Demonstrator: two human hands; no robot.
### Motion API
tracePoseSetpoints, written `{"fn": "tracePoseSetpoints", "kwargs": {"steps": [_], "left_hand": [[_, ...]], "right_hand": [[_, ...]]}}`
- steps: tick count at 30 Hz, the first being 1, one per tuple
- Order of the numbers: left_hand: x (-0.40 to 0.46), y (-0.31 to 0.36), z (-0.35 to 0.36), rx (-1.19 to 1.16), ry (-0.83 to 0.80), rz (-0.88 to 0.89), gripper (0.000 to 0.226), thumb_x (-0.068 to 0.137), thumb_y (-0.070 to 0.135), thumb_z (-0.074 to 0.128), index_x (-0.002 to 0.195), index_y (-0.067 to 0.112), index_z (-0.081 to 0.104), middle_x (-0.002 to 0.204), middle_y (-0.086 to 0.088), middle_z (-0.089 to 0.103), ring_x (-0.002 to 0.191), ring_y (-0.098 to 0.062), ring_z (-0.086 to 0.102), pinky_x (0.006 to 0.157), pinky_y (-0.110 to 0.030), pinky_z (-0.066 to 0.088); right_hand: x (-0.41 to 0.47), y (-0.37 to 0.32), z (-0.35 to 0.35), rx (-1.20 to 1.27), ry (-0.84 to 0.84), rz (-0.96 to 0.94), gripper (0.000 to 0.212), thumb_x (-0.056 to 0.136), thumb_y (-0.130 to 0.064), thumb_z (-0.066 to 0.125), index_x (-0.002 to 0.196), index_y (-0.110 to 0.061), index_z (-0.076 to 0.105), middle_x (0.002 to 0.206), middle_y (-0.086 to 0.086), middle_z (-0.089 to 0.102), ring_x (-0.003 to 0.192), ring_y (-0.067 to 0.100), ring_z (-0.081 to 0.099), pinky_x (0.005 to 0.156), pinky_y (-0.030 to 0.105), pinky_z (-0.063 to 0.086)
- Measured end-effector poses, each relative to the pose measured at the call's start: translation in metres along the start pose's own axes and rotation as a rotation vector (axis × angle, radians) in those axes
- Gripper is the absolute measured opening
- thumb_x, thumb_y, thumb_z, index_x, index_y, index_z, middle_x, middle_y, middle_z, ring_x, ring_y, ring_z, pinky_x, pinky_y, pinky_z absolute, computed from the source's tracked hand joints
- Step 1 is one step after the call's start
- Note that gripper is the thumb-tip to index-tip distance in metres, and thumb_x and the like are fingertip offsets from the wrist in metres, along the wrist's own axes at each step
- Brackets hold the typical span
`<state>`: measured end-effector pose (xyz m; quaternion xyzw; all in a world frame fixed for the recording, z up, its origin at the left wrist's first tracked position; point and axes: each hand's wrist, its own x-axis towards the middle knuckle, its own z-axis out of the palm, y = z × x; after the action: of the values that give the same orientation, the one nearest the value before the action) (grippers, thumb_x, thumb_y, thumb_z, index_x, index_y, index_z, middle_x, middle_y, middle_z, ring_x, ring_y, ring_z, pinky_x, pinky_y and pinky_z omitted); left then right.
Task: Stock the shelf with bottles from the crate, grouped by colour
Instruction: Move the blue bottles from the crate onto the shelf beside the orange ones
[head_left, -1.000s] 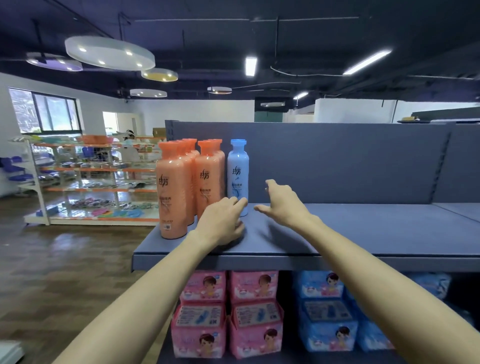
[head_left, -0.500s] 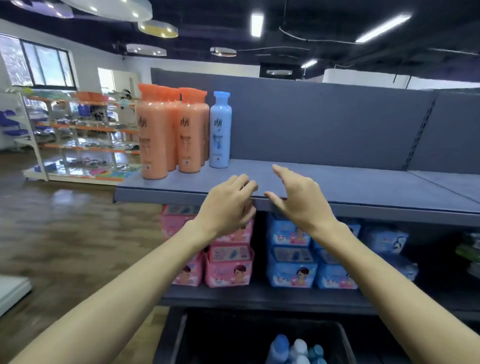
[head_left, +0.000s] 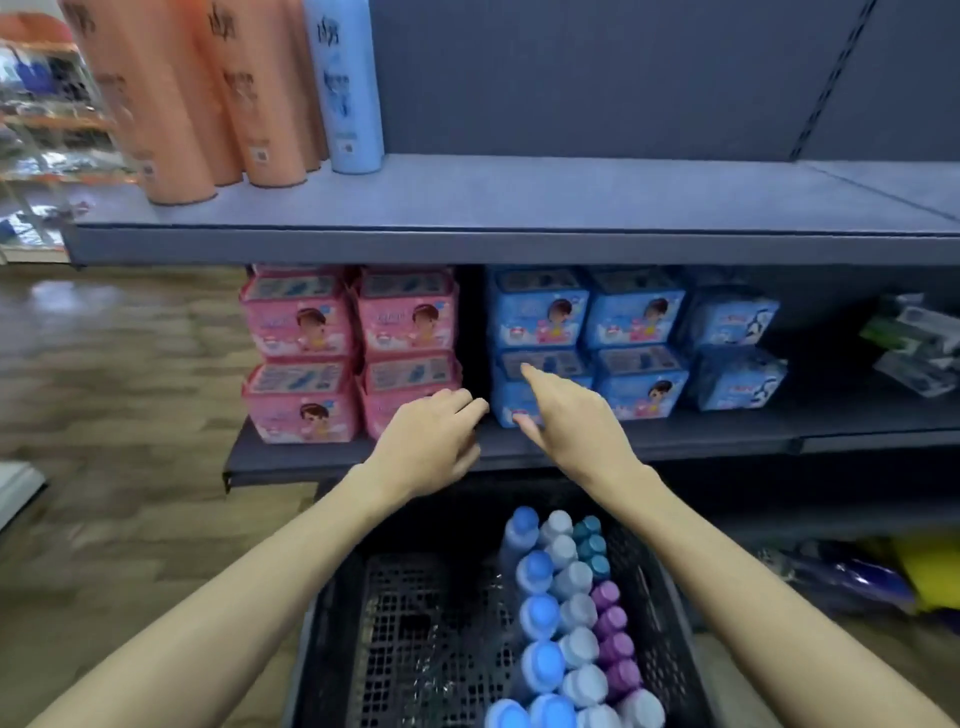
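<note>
Head view shows both hands empty above the black crate (head_left: 337, 639) of blue, pale and purple bottles (head_left: 558, 623), left hand (head_left: 431, 441) loosely curled, right hand (head_left: 571, 415) with fingers extended, while orange bottles (head_left: 171, 104) and one blue bottle (head_left: 345, 88) stand far left on the shelf (head_left: 519, 197).

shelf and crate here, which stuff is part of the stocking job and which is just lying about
Job: top shelf, orange bottles, blue bottle, crate of bottles.
Lying about: pink packs, blue packs, green packs.
</note>
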<state>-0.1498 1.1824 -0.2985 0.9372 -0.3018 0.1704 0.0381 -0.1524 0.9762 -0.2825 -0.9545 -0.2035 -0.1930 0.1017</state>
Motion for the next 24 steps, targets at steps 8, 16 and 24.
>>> {"fn": "tracePoseSetpoints", "kwargs": {"steps": [8,16,24], "left_hand": [[-0.060,0.028,0.109,-0.101,-0.384,-0.111,0.059,0.076,0.035,0.063,0.133,0.020,0.057,0.135,-0.008,0.058,0.125,-0.032,0.053,0.105,-0.050,0.040],[-0.109,0.035,0.156,-0.193,-0.621,-0.052,0.059,0.092,0.030,0.049,0.148,0.019,0.034,0.151,-0.010,0.037,0.139,-0.030,0.033,0.113,-0.042,0.026],[-0.152,0.045,0.184,-0.230,-0.818,-0.016,0.059,0.091,0.031,0.048,0.146,0.022,0.031,0.144,-0.009,0.041,0.134,-0.029,0.036,0.111,-0.042,0.028]], "right_hand": [[-0.062,0.021,0.095,0.018,-0.414,0.231,0.049,0.095,-0.031,0.061,0.134,-0.007,0.044,0.117,0.010,0.062,0.106,0.032,0.061,0.080,0.040,0.050],[-0.152,-0.014,0.143,0.171,-0.981,0.050,0.042,0.087,-0.031,0.070,0.118,-0.010,0.050,0.113,0.014,0.062,0.103,0.035,0.060,0.076,0.042,0.050],[-0.197,-0.046,0.173,0.152,-1.242,0.022,0.055,0.080,-0.044,0.075,0.122,-0.012,0.057,0.118,0.017,0.063,0.109,0.035,0.061,0.084,0.040,0.049]]}}
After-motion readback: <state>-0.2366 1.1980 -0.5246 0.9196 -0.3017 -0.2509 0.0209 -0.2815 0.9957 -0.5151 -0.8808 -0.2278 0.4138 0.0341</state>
